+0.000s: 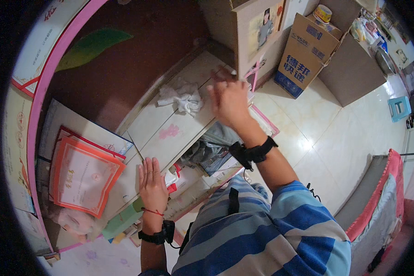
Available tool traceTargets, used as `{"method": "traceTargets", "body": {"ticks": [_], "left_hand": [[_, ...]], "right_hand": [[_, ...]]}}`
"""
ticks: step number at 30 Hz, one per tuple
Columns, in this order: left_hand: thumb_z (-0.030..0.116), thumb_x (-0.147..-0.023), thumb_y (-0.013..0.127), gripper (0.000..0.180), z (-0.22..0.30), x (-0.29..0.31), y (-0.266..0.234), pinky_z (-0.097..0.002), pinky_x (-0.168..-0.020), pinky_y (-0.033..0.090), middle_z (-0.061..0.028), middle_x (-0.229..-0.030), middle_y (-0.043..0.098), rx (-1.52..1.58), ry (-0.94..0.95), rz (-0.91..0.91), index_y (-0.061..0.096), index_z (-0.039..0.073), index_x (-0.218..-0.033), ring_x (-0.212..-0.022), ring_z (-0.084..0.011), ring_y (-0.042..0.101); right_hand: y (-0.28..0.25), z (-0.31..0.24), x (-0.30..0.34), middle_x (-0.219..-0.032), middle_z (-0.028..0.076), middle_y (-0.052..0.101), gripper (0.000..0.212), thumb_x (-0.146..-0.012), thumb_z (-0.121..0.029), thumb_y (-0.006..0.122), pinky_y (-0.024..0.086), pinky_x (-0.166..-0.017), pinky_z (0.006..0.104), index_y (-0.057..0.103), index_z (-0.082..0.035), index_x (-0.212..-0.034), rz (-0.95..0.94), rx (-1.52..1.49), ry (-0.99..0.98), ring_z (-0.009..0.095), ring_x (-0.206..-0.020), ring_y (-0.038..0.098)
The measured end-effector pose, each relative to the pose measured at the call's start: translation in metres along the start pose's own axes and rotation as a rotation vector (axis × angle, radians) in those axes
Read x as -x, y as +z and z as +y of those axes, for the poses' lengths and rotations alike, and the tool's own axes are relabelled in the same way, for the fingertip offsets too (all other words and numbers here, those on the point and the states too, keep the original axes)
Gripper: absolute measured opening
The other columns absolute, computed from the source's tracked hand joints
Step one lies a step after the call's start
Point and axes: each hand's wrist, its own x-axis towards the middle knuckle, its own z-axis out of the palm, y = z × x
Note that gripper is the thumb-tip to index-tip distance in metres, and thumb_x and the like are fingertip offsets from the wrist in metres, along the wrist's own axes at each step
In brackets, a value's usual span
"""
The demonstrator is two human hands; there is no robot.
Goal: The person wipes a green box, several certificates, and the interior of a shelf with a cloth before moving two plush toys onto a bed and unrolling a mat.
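Observation:
My left hand (152,188) lies flat on the near edge of a white plank desktop (147,122), its fingers stretched out and holding nothing. Over the desktop's right end is my right hand (230,102), its fingertips smeared by motion, so I cannot tell whether they grip anything. A crumpled white cloth (183,97) rests on the planks just left of it, apart from the hand. Below the desktop's near edge, a compartment holds folded grey and blue fabric-like things (211,149). A red and white packet (172,178) sits beside my left hand.
Orange-bordered certificates (88,175) and a pink plush toy (73,220) are at the left, near a green box (123,217). A cardboard panel (250,34) stands upright at the desktop's right end. Beyond are a cardboard box (303,55), a blue stool (399,109) and a pink-edged bed (377,202).

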Motion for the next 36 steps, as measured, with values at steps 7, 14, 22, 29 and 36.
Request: {"method": "traceTargets", "body": {"ticks": [7, 14, 22, 29, 36], "left_hand": [[0.006, -0.077, 0.056, 0.051, 0.007, -0.001, -0.003, -0.0422, -0.103, 0.025, -0.0213, -0.126, 0.042, 0.033, -0.034, -0.009, 0.039, -0.002, -0.124, -0.118, -0.0335, 0.04], [0.006, -0.077, 0.056, 0.05, 0.005, -0.003, -0.002, -0.0411, -0.103, 0.027, -0.0205, -0.125, 0.043, 0.031, -0.038, 0.013, 0.04, -0.001, -0.124, -0.117, -0.0317, 0.041], [0.007, -0.077, 0.056, 0.051, 0.001, 0.001, 0.003, -0.0425, -0.102, 0.026, -0.0205, -0.125, 0.043, 0.016, -0.022, 0.011, 0.039, -0.001, -0.124, -0.117, -0.0316, 0.041], [0.012, -0.084, 0.049, 0.045, 0.0, 0.0, 0.002, -0.0435, -0.102, 0.026, -0.0199, -0.124, 0.044, -0.014, 0.074, 0.0, 0.038, -0.002, -0.125, -0.118, -0.0317, 0.04], [0.015, -0.088, 0.042, 0.042, -0.005, -0.001, 0.005, -0.0441, -0.103, 0.024, -0.0223, -0.125, 0.042, -0.071, 0.093, -0.053, 0.037, -0.002, -0.125, -0.119, -0.0329, 0.038]], "right_hand": [[0.013, 0.072, -0.019, -0.094, 0.015, 0.057, 0.022, -0.075, -0.016, 0.05, 0.038, -0.072, 0.0469, 0.057, -0.005, -0.093, 0.481, 0.056, 0.048, 0.034, -0.083, 0.053], [0.036, 0.1, -0.042, -0.085, 0.021, 0.053, 0.021, -0.065, -0.006, 0.055, 0.047, -0.062, 0.0442, 0.055, -0.003, -0.086, 0.42, 0.057, 0.063, 0.037, -0.072, 0.055], [0.017, 0.08, 0.009, -0.087, 0.026, 0.05, 0.018, -0.085, -0.003, 0.042, 0.04, -0.068, 0.0447, 0.042, 0.005, -0.101, 0.511, -0.226, 0.018, 0.04, -0.081, 0.048], [0.005, 0.098, 0.071, -0.092, 0.025, 0.047, 0.018, -0.087, -0.005, 0.042, 0.04, -0.074, 0.0403, 0.041, 0.005, -0.101, 0.527, -0.56, 0.244, 0.037, -0.082, 0.048], [-0.007, 0.166, 0.149, -0.089, 0.021, 0.051, 0.02, -0.09, -0.012, 0.037, 0.042, -0.074, 0.0377, 0.046, 0.001, -0.102, 0.515, -0.514, 0.39, 0.034, -0.082, 0.053]]}}
